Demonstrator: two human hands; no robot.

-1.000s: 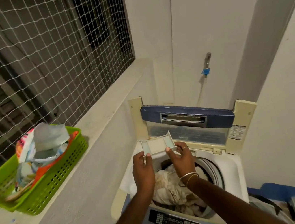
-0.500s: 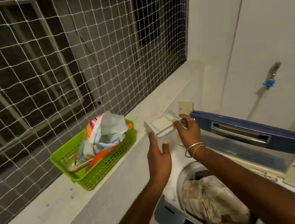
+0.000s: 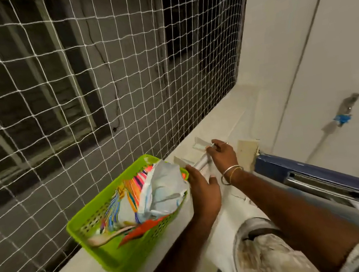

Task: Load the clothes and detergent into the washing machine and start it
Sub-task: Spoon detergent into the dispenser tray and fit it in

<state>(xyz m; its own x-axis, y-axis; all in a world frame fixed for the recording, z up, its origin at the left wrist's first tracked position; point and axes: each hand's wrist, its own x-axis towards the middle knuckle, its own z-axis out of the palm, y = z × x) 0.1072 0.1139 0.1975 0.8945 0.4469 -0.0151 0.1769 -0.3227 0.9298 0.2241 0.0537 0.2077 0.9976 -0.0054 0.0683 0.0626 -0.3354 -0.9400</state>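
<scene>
The right hand [image 3: 221, 156] holds a small white soap tray [image 3: 200, 144] over the ledge [image 3: 214, 126], just far and right of the green basket [image 3: 110, 244]. Its grip is a pinch on the tray's right edge, with finger and thumb. The tray looks blurry, so I cannot tell if it is flat or tipped.

The left hand [image 3: 205, 192] is between the basket and the tray. Its grip looks spread, with the fingers straight and the thumb out. The fingertips are right by the tray, but I cannot tell if they touch it.

The soap bag [image 3: 165, 190] sits crumpled in the basket, on top of some bright packets. The clothes [image 3: 267, 259] are already in the washing machine [image 3: 227, 221], at the near right, and its blue lid [image 3: 318, 176] stands open.

I think the soap comes next, and the machine is not started yet.

Things could go wrong here. The pinch on the tray is small, so a bump could make it slip and fall down by the machine. The bag is soft and floppy, so soap could pour too fast and miss the little tray. The basket sits close to the near edge of the ledge, so the left arm could knock it off.
</scene>
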